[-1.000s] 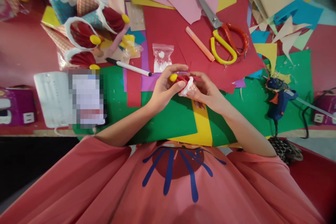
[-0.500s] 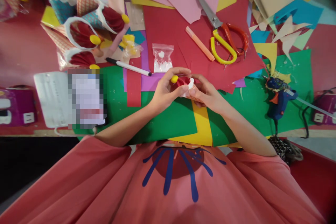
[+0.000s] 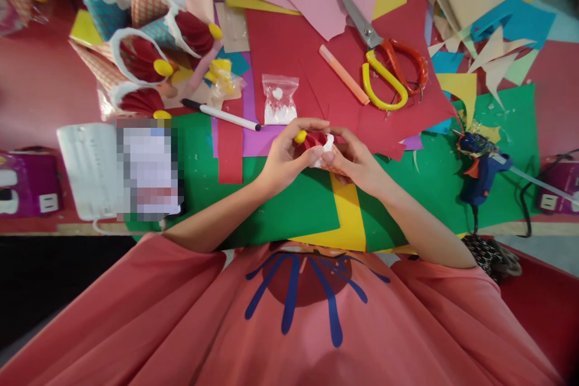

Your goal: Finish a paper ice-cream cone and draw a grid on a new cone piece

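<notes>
Between my hands is a small paper cone doll (image 3: pixel 315 142), with a dark red pleated part, a yellow ball at its left end, a white wavy trim and a checked body. My left hand (image 3: pixel 288 157) curls round the red end, thumb pressed near the white trim. My right hand (image 3: pixel 355 158) grips the checked end, its thumb also at the trim. Fingers hide much of the doll's body. Just beyond my hands lies a small zip bag (image 3: pixel 279 101) with white pieces in it.
Similar cone dolls (image 3: pixel 136 60) are heaped at the upper left. Scissors (image 3: pixel 373 42), an orange marker (image 3: pixel 344 74) and a black-and-white pen (image 3: pixel 221 114) lie on coloured paper. A blue glue gun (image 3: pixel 480 175) rests at right, a phone (image 3: pixel 151 169) at left. Paper scraps (image 3: pixel 502 60) cover the upper right.
Hardly anything differs. Both hands keep their hold on the doll at the same spot, and the view has shifted very slightly.
</notes>
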Demonstrator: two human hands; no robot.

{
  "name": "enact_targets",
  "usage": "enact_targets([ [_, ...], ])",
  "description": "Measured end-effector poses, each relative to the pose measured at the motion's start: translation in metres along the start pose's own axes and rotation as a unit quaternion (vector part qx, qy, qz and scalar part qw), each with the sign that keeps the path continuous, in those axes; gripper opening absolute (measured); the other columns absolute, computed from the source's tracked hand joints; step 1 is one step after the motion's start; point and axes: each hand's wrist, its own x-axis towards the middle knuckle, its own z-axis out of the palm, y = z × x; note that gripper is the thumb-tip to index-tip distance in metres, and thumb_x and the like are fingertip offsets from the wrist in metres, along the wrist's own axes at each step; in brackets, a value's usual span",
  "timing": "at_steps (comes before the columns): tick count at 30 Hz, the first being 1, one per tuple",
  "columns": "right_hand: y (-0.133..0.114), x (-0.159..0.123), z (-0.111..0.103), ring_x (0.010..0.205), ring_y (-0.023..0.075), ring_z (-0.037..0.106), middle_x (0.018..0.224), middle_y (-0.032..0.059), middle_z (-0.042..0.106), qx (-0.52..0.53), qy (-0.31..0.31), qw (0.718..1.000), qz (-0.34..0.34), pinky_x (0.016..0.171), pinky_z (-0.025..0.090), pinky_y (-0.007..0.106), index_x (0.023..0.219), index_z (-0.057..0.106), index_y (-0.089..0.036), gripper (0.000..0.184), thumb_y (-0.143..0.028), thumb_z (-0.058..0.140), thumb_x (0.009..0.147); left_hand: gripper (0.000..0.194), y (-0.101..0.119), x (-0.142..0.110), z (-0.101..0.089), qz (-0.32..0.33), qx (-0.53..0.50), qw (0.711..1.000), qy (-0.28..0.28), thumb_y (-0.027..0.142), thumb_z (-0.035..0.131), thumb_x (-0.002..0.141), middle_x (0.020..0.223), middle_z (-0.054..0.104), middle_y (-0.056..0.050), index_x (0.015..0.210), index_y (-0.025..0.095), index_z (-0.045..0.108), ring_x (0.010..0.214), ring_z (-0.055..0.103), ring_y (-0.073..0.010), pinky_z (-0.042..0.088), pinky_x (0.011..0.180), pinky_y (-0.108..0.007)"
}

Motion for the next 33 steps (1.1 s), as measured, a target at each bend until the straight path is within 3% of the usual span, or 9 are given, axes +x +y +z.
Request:
enact_targets([
  [19, 0.005, -0.001, -0.001, 0.04, 0.0032, 0.039, 0.068, -0.0075, 0.056, -0.013, 0.015, 1.0, -0.006, 0.036, 0.032, 0.018, 0.122, 0.042, -0.021, 0.054, -0.048, 0.067, 0.083, 0.032, -0.002, 0.0, 0.001, 0.01, 0.006, 1.0, 0.001, 0.039, 0.068, 0.088, 0.113, 0.067, -0.003, 0.115, 0.025, 0.063, 0.107, 0.066, -0.015, 0.055, 0.091, -0.027],
  [25, 0.004, 0.001, -0.006, 0.041, 0.002, 0.047, 0.079, -0.005, 0.06, 0.033, -0.037, 0.999, 0.001, 0.034, 0.031, 0.015, 0.125, 0.039, -0.022, 0.056, -0.051, 0.066, 0.085, 0.031, -0.002, 0.001, 0.001, -0.027, -0.043, 0.998, 0.026, 0.038, 0.071, 0.086, 0.113, 0.067, -0.002, 0.114, 0.026, 0.064, 0.106, 0.066, -0.0139, 0.056, 0.084, -0.021],
  [30, 0.005, 0.003, -0.012, 0.049, 0.0066, 0.061, 0.092, -0.0011, 0.064, 0.09, -0.104, 0.99, 0.008, 0.036, 0.042, 0.016, 0.128, 0.034, -0.023, 0.066, -0.052, 0.07, 0.081, 0.033, -0.003, 0.0, -0.002, -0.038, -0.075, 0.996, 0.026, 0.039, 0.07, 0.086, 0.12, 0.066, -0.002, 0.116, 0.027, 0.063, 0.112, 0.065, -0.0155, 0.055, 0.089, -0.024],
  [33, 0.008, 0.004, -0.012, 0.049, 0.0072, 0.063, 0.09, -0.0019, 0.065, 0.099, -0.103, 0.99, 0.002, 0.036, 0.043, 0.015, 0.129, 0.033, -0.023, 0.062, -0.049, 0.068, 0.084, 0.034, -0.003, 0.0, -0.001, -0.025, -0.059, 0.998, 0.015, 0.039, 0.069, 0.087, 0.12, 0.065, -0.002, 0.118, 0.027, 0.062, 0.113, 0.064, -0.0162, 0.055, 0.091, -0.026],
])
